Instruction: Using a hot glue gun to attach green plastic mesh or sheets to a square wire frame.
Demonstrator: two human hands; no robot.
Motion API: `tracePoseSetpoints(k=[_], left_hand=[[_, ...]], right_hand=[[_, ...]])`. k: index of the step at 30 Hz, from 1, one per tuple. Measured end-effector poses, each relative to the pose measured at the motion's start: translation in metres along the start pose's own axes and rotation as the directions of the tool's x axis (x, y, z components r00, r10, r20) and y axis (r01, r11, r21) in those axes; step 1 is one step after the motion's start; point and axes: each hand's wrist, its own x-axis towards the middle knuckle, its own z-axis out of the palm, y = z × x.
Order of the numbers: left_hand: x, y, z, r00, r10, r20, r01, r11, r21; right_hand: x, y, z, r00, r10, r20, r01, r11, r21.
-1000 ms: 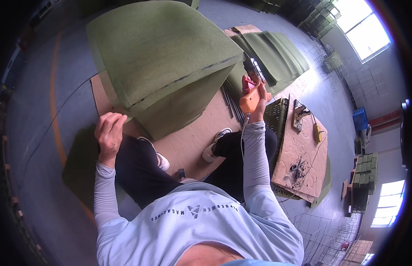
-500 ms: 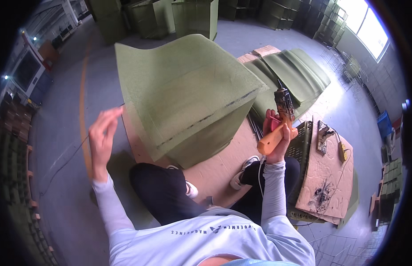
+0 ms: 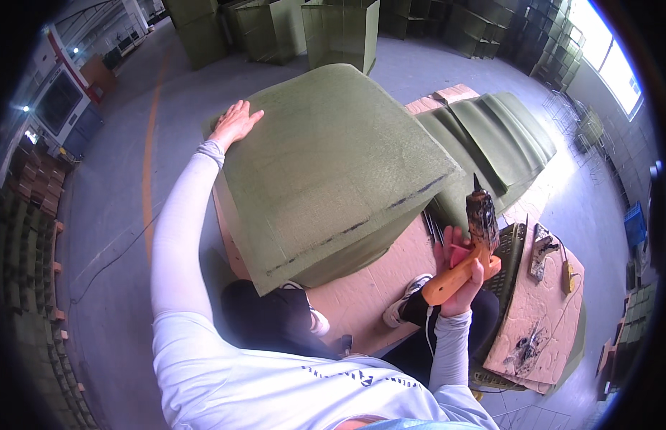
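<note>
In front of me stands a large box of green mesh-like sheet (image 3: 333, 158), with a dark, broken line of glue along its near top edge. My left hand (image 3: 235, 125) lies on the far left corner of its top panel, fingers stretched out. An orange hot glue gun (image 3: 458, 276) with a blackened, crusted front and a red trigger is in my right hand (image 3: 462, 290), nozzle pointing up and away. The gun is to the right of the box, apart from it. A white cord hangs from its handle.
Folded green sheets (image 3: 501, 143) lie on cardboard behind the box at right. Beside my right knee, a glue-stained cardboard piece (image 3: 537, 308) rests on a crate (image 3: 508, 265), bearing a second, dirty glue gun (image 3: 543, 252). More green boxes (image 3: 340, 36) stand at the back.
My left hand has moved from beside the box up and forward onto its top panel, whose raised far left corner is now lower. The right hand still holds the glue gun.
</note>
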Motion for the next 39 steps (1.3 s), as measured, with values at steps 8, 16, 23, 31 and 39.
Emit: tracePoseSetpoints(k=[8,16,23,31,39], left_hand=[[0.051,-0.039,0.002,0.985,0.044,-0.167,-0.075,0.980,-0.186],[0.045,-0.055,0.008,0.959,0.069,-0.276,-0.102,0.989,-0.105],[0.028,-0.115,0.017,0.991,0.068,-0.116,-0.067,0.998,0.014],[-0.070,-0.144,0.016,0.985,-0.068,-0.156,0.082,0.993,0.089],[-0.090,-0.128,0.002,0.984,-0.123,-0.126,0.133,0.988,0.078]], right_hand=[[0.012,0.050,0.015,0.996,-0.075,0.056,0.075,0.997,-0.003],[0.044,0.040,0.033,0.991,-0.121,0.054,0.119,0.992,0.041],[0.046,-0.026,-0.008,0.969,-0.235,0.079,0.240,0.968,-0.071],[0.023,-0.260,-0.191,0.812,-0.501,-0.300,0.351,0.829,-0.436],[0.019,-0.294,-0.340,0.788,-0.369,-0.494,0.221,0.917,-0.331]])
